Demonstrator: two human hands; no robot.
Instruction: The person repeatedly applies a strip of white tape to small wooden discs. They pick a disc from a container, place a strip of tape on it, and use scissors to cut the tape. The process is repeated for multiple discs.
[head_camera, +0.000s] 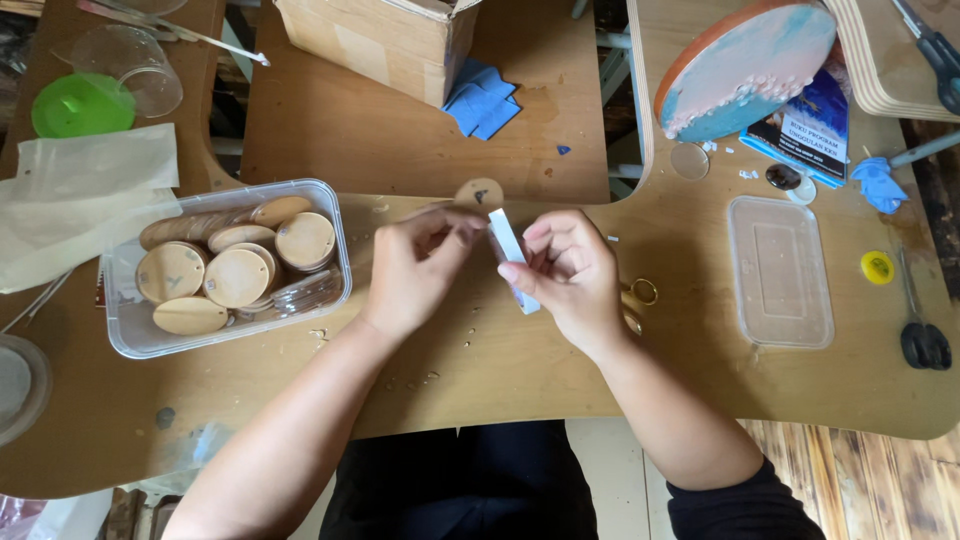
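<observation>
Holding white strip (512, 258) | L hand (415, 265) + R hand (570, 275) | by disc tub (125, 335)

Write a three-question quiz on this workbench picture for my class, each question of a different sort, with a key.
1. True or false: the clear tub of round wooden discs lies on the side of the person's right hand.
2. Which thing do both hands hold between them? A) scissors B) a small white strip C) a green lid
3. Fill in: the clear lid past the right hand lies flat on the wooden ____.

Key: 1 false, it lies beside the left hand; 2 B; 3 table.
</observation>
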